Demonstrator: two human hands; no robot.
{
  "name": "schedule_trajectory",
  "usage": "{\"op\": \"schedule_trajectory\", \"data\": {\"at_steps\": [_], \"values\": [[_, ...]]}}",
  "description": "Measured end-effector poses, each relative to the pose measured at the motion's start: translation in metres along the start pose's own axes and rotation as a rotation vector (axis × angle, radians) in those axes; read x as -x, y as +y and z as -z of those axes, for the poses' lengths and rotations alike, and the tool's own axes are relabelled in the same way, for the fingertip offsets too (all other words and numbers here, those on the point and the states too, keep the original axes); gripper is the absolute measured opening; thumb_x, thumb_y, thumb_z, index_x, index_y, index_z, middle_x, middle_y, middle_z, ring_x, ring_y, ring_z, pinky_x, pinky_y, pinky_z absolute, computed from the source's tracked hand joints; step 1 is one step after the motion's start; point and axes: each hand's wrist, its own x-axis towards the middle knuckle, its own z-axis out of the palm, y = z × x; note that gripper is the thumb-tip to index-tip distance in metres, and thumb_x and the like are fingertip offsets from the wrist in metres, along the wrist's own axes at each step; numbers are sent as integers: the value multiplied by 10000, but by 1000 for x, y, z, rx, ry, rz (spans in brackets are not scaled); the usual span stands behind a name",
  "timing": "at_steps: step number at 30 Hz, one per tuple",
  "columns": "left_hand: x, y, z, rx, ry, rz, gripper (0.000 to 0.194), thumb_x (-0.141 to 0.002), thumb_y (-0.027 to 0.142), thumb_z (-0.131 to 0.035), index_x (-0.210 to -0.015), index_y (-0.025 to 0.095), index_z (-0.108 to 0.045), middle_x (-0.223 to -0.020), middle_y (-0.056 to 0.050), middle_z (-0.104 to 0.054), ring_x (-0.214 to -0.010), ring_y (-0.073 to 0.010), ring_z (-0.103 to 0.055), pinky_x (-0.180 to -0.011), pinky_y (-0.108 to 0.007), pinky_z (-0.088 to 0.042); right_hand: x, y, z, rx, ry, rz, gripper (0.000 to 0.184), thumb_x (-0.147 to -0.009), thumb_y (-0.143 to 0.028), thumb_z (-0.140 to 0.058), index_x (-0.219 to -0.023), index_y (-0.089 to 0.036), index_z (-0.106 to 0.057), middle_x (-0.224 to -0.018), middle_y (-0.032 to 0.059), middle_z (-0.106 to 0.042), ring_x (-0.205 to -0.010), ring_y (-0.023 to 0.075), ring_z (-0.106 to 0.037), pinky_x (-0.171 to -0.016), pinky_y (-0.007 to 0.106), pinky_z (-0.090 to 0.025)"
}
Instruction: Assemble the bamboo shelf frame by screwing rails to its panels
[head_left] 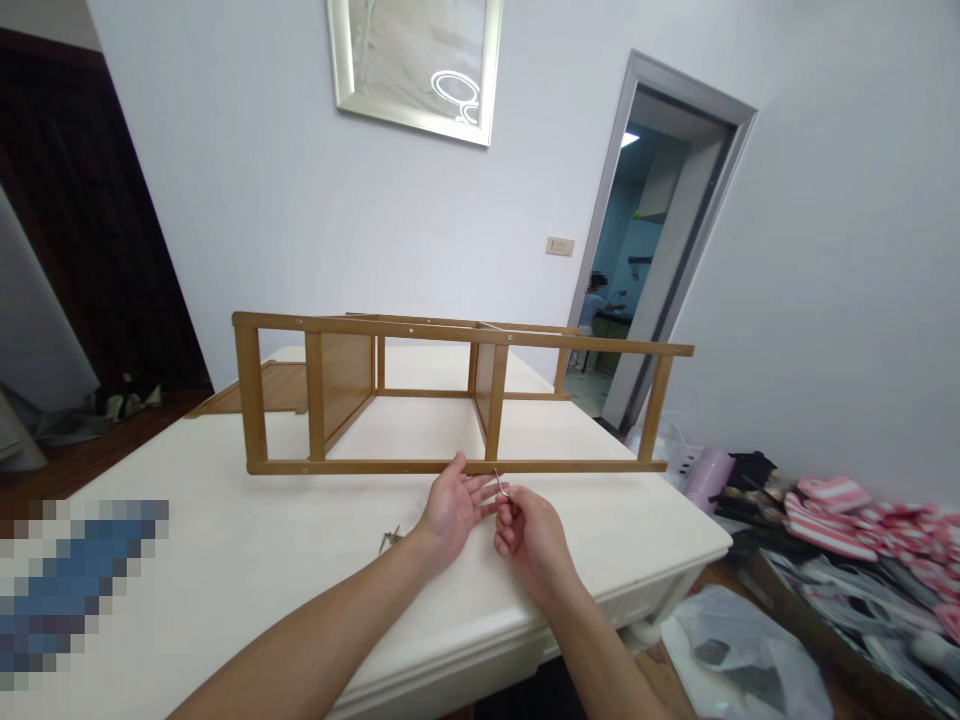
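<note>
The wooden frame (493, 405) lies on its side on the white table (637, 520), its long way running left to right. The left hand (452, 508) is open, fingers spread, near the low front bar (375, 467). The right hand (531, 535) pinches a thin metal key (499, 483), its far end pointing up to that bar.

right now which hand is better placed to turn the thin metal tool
Probably the right hand: it pinches the thin metal tool, close to the wooden frame's lower rail. The left hand is open beside it.
</note>
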Motion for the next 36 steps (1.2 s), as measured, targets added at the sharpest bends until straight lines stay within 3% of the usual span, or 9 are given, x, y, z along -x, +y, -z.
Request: {"op": "schedule_trajectory", "data": {"at_steps": [4,9,13,26,32,36], "values": [[1,0,1,-13,-3,-6,343,-920,487,-472,-985,150,-465,-1124,-230,-643,-1005,-289,-676,-795,-396,-566,3,9,10,584,112,363,256,-892,-438,-518,-842,-191,-568,-601,-37,-524,-474,106,-462,-462,239,-404],[3,2,0,-14,-5,-2,353,-921,482,-476,-991,137,-463,-1149,-246,-630,-1030,-301,-672,-778,-375,-571,7,12,19,1198,188,933,214,-979,-297,-403,-894,-195,-571,-796,60,-616,-695,166,-565,-650,294,-450],[3,3,0,-8,-1,6,352,-927,478,-465,-1008,135,-456,-1128,-250,-631,-1017,-303,-676,-747,-362,-573,6,13,20,1492,224,1169,148,-969,-246,-444,-911,-184,-566,-771,69,-591,-728,190,-556,-631,300,-423],[5,4,-4,-6,22,-14,327,-926,471,-469,-992,151,-452,-1060,-209,-644,-980,-284,-683,-740,-353,-571,-4,11,23,1723,223,1282,250,-982,-206,-430,-739,-211,-489,-652,41,-518,-602,167,-446,-526,313,-271],[7,4,-5,-6,12,-11,355,-934,471,-457,-1069,142,-466,-1069,-205,-645,-968,-276,-685,-756,-357,-568,-10,18,23,1557,184,1164,250,-992,-253,-407,-754,-214,-473,-657,35,-514,-575,153,-462,-506,303,-271],[8,5,-6,-2,18,-7,379,-937,474,-458,-1100,132,-467,-1071,-208,-645,-923,-265,-694,-735,-353,-569,-15,23,20,1503,232,1134,210,-991,-258,-395,-807,-210,-484,-672,31,-535,-580,154,-495,-508,290,-297]]}}
